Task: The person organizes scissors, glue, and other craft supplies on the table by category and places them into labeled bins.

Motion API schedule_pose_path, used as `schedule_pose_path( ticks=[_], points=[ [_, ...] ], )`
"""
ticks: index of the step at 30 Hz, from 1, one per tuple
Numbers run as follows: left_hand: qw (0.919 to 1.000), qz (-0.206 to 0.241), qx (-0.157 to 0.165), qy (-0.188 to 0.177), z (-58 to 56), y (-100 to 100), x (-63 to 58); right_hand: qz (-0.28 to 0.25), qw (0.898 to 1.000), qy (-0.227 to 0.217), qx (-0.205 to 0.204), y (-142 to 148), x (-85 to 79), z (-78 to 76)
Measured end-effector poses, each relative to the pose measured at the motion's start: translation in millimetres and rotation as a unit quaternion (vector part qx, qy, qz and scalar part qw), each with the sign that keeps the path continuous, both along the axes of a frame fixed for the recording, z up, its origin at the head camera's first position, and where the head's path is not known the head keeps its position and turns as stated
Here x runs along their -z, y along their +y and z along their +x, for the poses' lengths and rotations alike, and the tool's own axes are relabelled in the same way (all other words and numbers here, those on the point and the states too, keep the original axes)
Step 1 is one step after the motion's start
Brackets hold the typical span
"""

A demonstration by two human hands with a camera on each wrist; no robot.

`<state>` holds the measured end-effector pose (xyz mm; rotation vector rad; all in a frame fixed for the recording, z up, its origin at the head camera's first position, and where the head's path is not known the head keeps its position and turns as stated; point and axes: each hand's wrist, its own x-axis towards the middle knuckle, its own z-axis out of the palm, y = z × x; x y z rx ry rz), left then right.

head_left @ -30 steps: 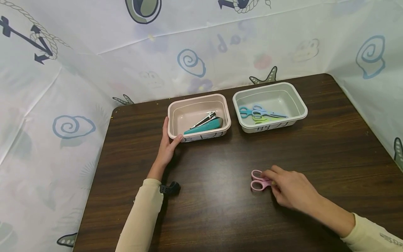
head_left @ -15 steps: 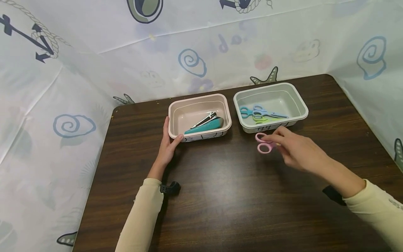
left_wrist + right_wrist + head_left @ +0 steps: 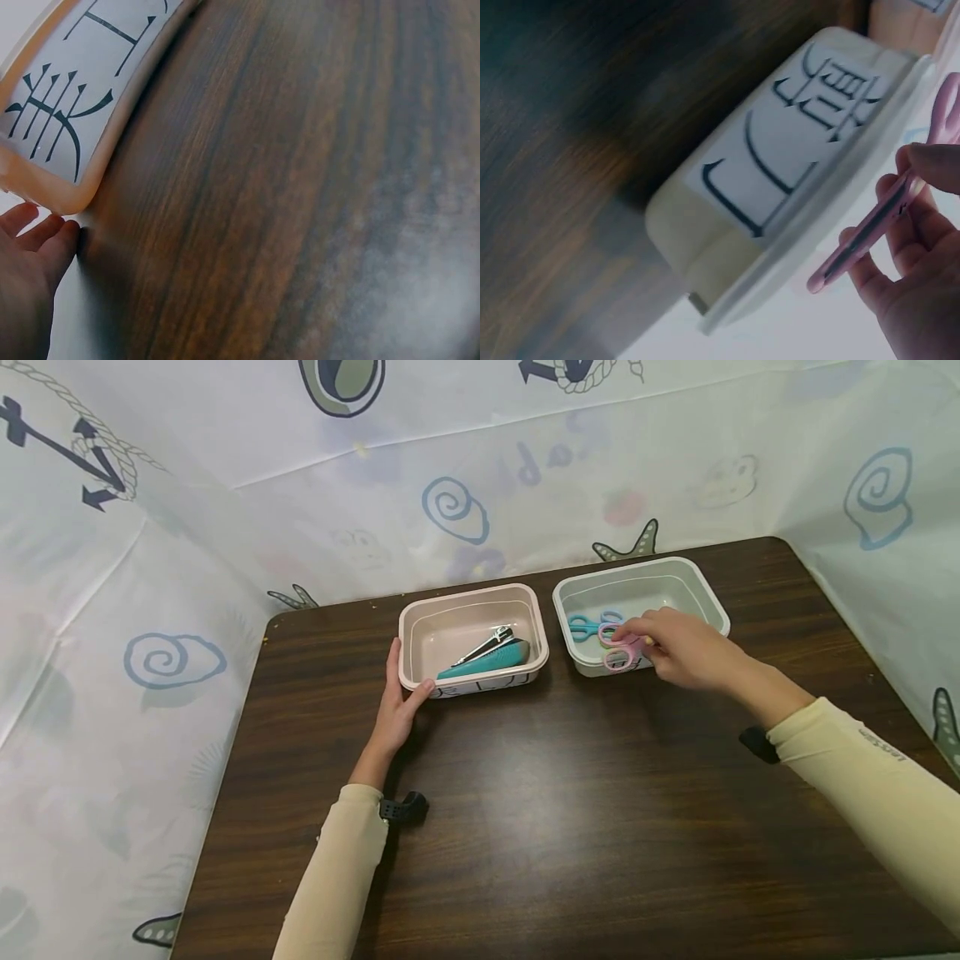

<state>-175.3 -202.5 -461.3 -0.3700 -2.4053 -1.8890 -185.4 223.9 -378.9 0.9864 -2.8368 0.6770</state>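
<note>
My right hand (image 3: 688, 647) pinches a pair of pink scissors (image 3: 870, 229) between thumb and fingers, above the front edge of the pale grey bin (image 3: 716, 602). In the head view the handle loops point left and the hand hides the blades. Blue scissors (image 3: 581, 628) and another light-blue loop lie in that bin, partly covered. My left hand (image 3: 392, 718) touches the front left corner of the pink bin (image 3: 442, 607), fingers straight along its side and thumb at the front. A teal utility knife (image 3: 487, 663) and a silver-and-black one (image 3: 487, 646) lie inside it.
Both bins stand side by side near the back of the dark wooden table (image 3: 525, 827), with a narrow gap between them. A white printed curtain (image 3: 337, 510) surrounds the back and sides. Paper labels with black characters are on the bins' fronts.
My right hand has lifted the pink scissors off the table and carried them away from me, up to the pale grey bin. My left hand stays at the pink bin.
</note>
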Motion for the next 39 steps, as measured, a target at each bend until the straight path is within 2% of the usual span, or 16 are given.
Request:
schedule_pose_path(
  ticks=[7,11,15,16,23,31,39],
  points=[
    [1.0,0.0,-0.004,0.005,-10.8,-6.9,20.0,-0.053,0.997,-0.059,0.005,5.1,12.2,-26.3],
    [0.9998,-0.003,-0.014,0.012,-12.2,-8.4,27.0,-0.033,0.993,-0.108,0.021,6.3,15.3,-36.4],
    [0.9999,-0.002,-0.011,0.011,-12.4,-7.8,28.5,0.003,0.986,-0.159,0.041,6.7,19.5,-41.5],
    [0.9999,-0.002,-0.01,0.011,-12.5,-7.4,28.3,0.011,0.985,-0.167,0.043,6.8,20.3,-41.7],
    [1.0,-0.006,0.001,-0.005,0.9,3.0,-2.9,0.021,0.97,-0.228,0.084,6.5,25.8,-41.4],
    [1.0,-0.005,0.002,-0.007,1.5,2.9,-3.0,0.031,0.979,-0.188,0.066,8.9,25.9,-38.8],
    [1.0,-0.002,0.004,-0.004,1.0,0.9,0.0,0.017,0.985,-0.151,0.087,16.3,18.2,-29.1]
  ],
)
